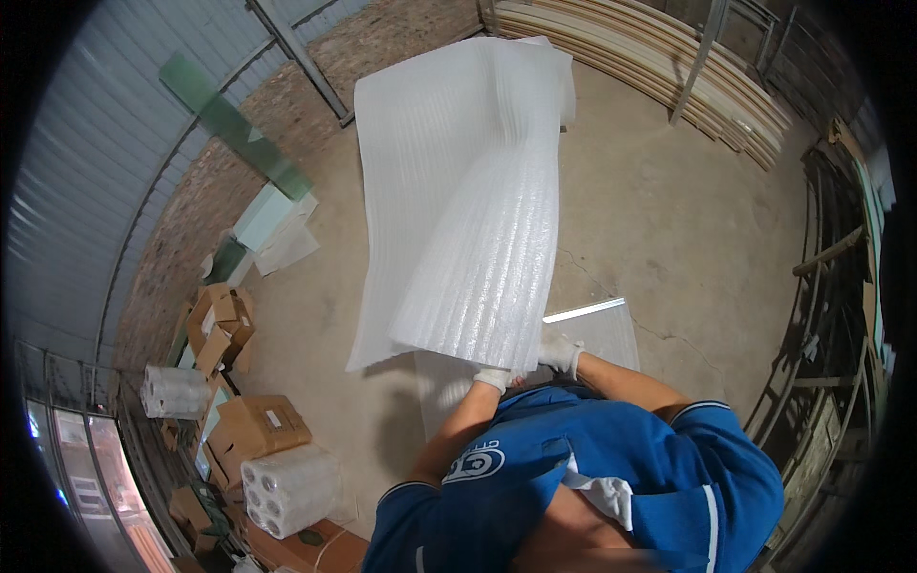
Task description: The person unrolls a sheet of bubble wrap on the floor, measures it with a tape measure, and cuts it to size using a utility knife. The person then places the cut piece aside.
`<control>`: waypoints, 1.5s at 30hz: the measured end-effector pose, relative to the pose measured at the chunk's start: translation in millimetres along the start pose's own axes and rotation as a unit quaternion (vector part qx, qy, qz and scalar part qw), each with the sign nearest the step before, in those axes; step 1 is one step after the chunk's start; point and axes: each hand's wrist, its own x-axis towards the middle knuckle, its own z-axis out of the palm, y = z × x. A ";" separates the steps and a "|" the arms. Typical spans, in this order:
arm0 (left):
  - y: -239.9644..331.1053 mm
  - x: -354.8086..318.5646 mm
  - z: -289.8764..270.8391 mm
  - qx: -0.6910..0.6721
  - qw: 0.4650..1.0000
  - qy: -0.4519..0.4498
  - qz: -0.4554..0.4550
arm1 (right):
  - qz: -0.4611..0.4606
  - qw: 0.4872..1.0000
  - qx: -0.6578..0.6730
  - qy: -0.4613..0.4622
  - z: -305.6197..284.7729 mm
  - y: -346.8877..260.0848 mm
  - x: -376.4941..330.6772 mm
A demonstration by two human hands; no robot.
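Note:
A long white ribbed foam sheet (454, 191) stretches away from me over the floor, its near part folded over and raised. My left hand (493, 378), in a white glove, reaches beneath the sheet's near edge, which hides its fingers. At the near right corner, my gloved right hand (559, 350) is closed on the sheet's edge, with its fingertips partly covered. Just beyond the right hand lies a flat panel (611, 334) with a bright metal-like strip along its far edge. Part of that panel is under the foam.
Long wooden strips (650, 57) are stacked at the back right. Along the left stand green glass panes (234, 124), open cardboard boxes (263, 435) and clear-wrapped rolls (291, 487). A rack of dark bars (812, 334) lines the right side. A metal post (306, 67) stands behind the sheet.

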 end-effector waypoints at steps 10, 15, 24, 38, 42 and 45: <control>49.7 22.4 -19.0 -0.043 0.995 0.076 0.053 | 0.187 0.968 -0.065 -0.156 -5.8 -19.8 -39.2; 4.6 35.6 -2.7 -0.069 0.990 0.103 0.070 | 0.177 0.968 -0.088 -0.155 -67.7 -16.2 -15.9; -13.1 41.0 -7.1 -0.486 0.821 0.034 0.296 | 0.400 0.913 0.086 0.007 -217.6 17.9 -43.3; -46.3 77.3 -39.0 -0.296 0.886 0.357 -0.020 | 0.042 0.991 0.065 -0.107 -280.0 57.4 -116.2; -72.8 78.0 -125.5 -0.774 0.574 0.209 0.166 | -0.046 0.969 -0.219 0.108 -305.1 63.1 -199.7; -106.1 53.0 -188.2 -0.756 0.540 0.316 0.192 | -0.149 0.866 -0.343 0.331 -266.6 45.1 -270.2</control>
